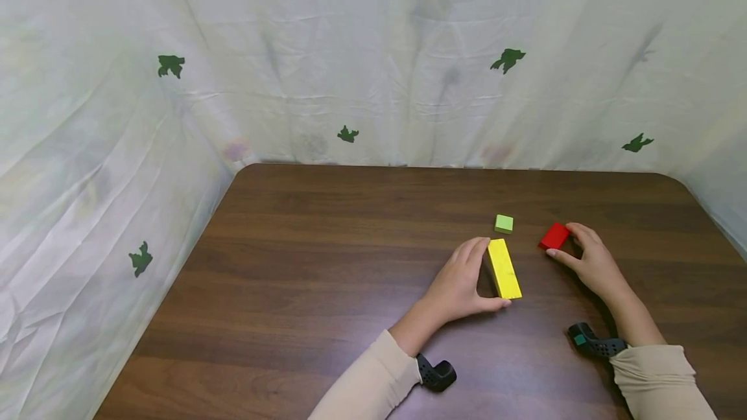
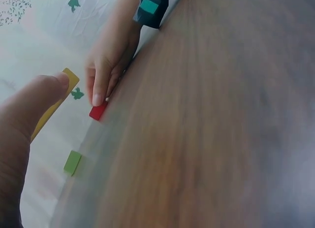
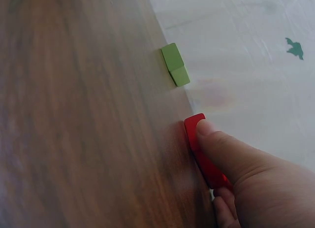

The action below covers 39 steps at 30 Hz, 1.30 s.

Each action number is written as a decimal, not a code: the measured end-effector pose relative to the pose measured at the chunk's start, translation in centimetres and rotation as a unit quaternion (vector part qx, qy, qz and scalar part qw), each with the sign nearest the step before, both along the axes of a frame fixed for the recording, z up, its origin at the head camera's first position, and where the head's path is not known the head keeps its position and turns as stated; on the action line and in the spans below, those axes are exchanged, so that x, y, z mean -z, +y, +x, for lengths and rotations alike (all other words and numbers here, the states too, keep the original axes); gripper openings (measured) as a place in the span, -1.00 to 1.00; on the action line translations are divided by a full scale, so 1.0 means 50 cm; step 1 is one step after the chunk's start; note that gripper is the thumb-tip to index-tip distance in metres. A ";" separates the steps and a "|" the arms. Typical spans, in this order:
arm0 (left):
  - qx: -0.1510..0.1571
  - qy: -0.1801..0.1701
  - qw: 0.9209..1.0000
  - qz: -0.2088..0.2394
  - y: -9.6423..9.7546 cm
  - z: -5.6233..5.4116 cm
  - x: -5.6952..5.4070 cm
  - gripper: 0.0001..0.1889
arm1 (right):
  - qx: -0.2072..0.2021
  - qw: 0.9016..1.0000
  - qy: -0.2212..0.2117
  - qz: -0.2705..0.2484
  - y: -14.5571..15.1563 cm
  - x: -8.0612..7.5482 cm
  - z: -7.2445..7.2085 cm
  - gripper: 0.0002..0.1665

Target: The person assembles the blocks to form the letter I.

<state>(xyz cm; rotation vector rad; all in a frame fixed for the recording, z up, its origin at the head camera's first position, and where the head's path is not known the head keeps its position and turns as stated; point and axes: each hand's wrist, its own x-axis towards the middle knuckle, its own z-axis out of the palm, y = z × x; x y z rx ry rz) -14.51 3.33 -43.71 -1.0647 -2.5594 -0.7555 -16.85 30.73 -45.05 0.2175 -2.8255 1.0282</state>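
My left hand (image 1: 461, 280) grips a long yellow block (image 1: 504, 269) by its two ends, thumb at the near end and fingers at the far one. In the left wrist view the thumb lies over the yellow block (image 2: 51, 110), hiding part of it. To the right, my right hand (image 1: 592, 261) pinches a red block (image 1: 554, 236) between thumb and fingers. The right wrist view has the thumb pressed to the side of the red block (image 3: 196, 134), low at the tabletop. A small light green block (image 1: 504, 223) sits on the table beyond the yellow one, touched by neither hand.
The brown wooden table (image 1: 327, 264) has rounded far corners. Behind and to the left hangs a pale curtain (image 1: 362, 50) with green leaf-like patches. A black wrist device (image 1: 436, 374) is on the left wrist, another black device (image 1: 595, 342) on the right.
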 end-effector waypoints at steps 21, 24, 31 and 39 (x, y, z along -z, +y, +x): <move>0.018 -0.030 0.999 0.007 -0.078 -0.019 0.005 0.04 | -0.001 1.000 -0.009 -0.002 0.001 -0.005 0.001 -0.12; 0.020 -0.037 0.999 0.005 -0.090 -0.021 0.006 0.04 | -0.001 1.000 -0.009 -0.004 0.000 -0.005 0.001 -0.12; 0.023 -0.057 0.998 -0.006 -0.114 -0.026 0.008 0.02 | 0.000 1.000 -0.012 -0.004 0.000 -0.006 0.002 -0.12; 0.027 -0.069 0.997 -0.017 -0.137 -0.030 0.011 0.02 | -0.002 1.000 -0.011 -0.003 0.001 -0.003 0.001 -0.12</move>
